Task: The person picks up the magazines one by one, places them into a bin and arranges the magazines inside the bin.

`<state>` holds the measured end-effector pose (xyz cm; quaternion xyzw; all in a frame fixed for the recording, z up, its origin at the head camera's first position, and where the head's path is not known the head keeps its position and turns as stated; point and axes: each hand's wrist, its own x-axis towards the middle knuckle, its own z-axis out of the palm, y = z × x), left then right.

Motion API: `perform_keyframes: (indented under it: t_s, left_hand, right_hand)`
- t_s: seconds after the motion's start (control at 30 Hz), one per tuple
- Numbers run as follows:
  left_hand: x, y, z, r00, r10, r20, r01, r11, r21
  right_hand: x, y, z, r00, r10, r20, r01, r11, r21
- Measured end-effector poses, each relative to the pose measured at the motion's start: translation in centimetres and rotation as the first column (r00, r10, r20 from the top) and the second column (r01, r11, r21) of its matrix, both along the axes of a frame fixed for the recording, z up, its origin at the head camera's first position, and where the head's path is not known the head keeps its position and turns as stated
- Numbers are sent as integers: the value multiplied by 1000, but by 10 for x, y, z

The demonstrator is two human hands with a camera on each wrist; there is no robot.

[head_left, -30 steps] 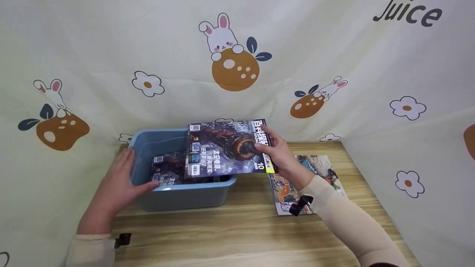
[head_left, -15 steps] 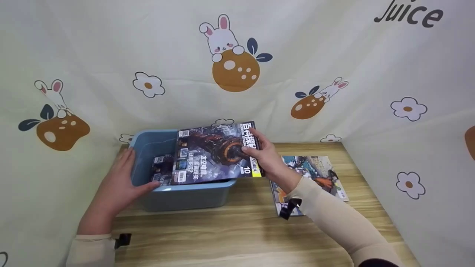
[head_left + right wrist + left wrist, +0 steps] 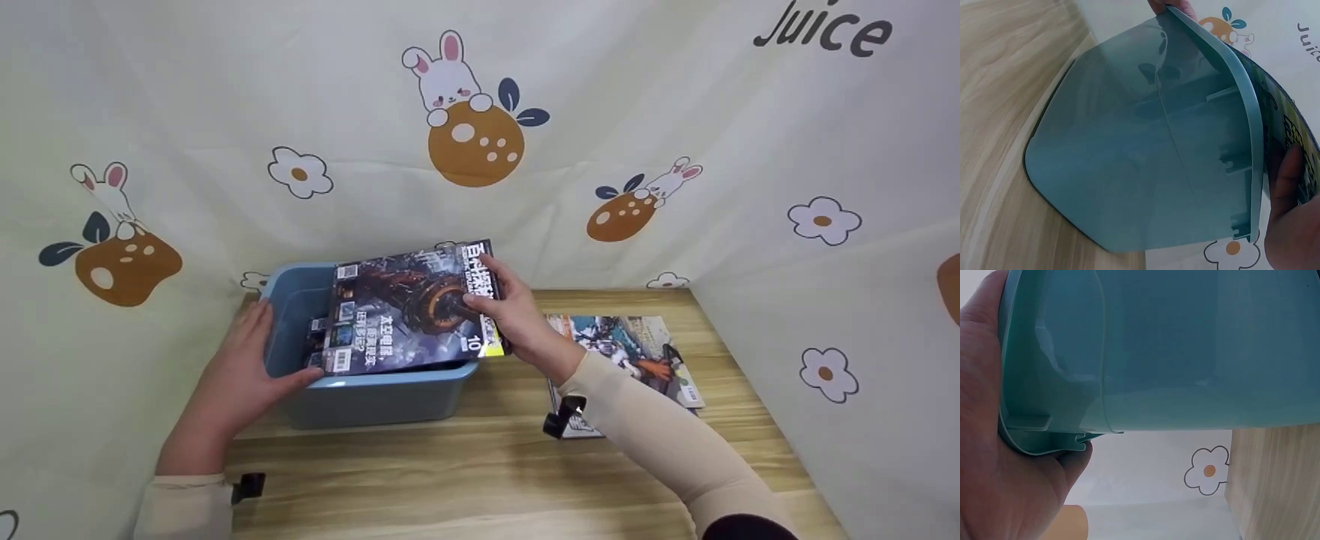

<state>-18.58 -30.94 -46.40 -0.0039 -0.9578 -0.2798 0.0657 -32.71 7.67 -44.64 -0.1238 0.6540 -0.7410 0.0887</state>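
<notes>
In the head view a dark magazine (image 3: pixel 401 304) with an orange ring on its cover lies slanted over the light-blue plastic bin (image 3: pixel 375 405). My right hand (image 3: pixel 525 322) pinches its right end, thumb on the cover and fingers beneath. In the right wrist view the magazine (image 3: pixel 1292 126) bends above the bin's rim (image 3: pixel 1251 124). My left hand (image 3: pixel 236 367) grips the bin's left corner, its thumb along the front rim. Up close in the left wrist view, that hand (image 3: pixel 1010 455) wraps the rim. Another dark magazine (image 3: pixel 316 330) inside the bin is mostly covered.
To the right, several magazines (image 3: pixel 637 352) with colourful covers lie stacked on the wood-grain table (image 3: pixel 420 480), partly behind my right forearm. A cloth wall (image 3: pixel 360 135) printed with rabbits and flowers rises behind the bin and on both sides.
My right hand has moved left with the magazine, which now covers more of the bin's opening. More of the right-hand stack shows. My left hand stays on the bin.
</notes>
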Motion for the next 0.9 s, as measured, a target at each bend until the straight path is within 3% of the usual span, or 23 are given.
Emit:
perform_keyframes:
  t_s: [0.7, 0.9]
  left_hand:
    - [2, 2, 2, 1000, 0, 1, 0, 1000, -14]
    - [1, 0, 3, 1000, -2, 8, 2, 1000, -8]
  right_hand:
    - [7, -36, 6, 999, 22, -40, -24, 999, -41]
    - [9, -43, 7, 998, 17, -54, -18, 1000, -9]
